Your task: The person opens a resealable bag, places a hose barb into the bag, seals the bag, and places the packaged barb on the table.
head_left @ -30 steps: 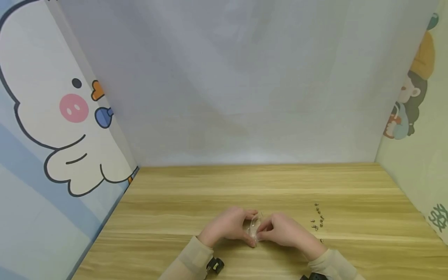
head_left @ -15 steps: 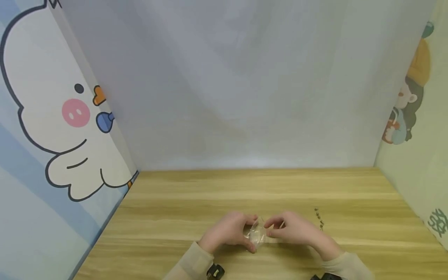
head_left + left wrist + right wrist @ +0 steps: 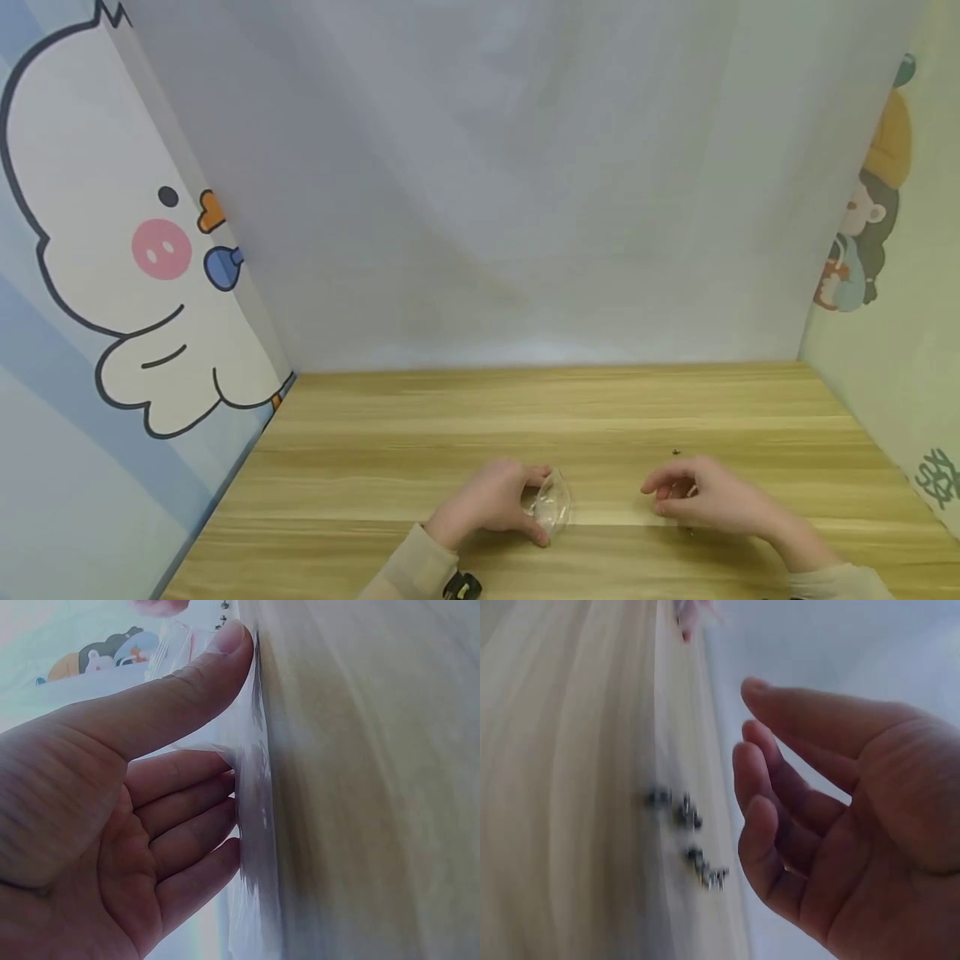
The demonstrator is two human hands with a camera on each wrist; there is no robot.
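In the head view my left hand [image 3: 495, 498] holds a small clear plastic bag [image 3: 555, 505] on the wooden table, thumb on the near side and fingers on the far side. The left wrist view shows the thumb and fingertips against the thin, crinkled film [image 3: 259, 825]. My right hand [image 3: 712, 497] hovers over the table to the right, its fingers loosely bent with nothing between them. Beside it in the right wrist view lie several small, shiny metal pieces [image 3: 688, 814], blurred. From the head view the hand covers most of them; one small piece [image 3: 676, 452] shows beyond it.
The wood-grain table [image 3: 390, 433] ends at a pale grey backdrop [image 3: 480, 208]. Printed side panels stand at the left, with a cartoon bird [image 3: 82, 208], and at the right, with a cartoon figure [image 3: 855, 250].
My right hand has left the bag and moved right, over the metal pieces. The left hand stays at the bag, whose mouth now shows more openly. The head view has tilted slightly.
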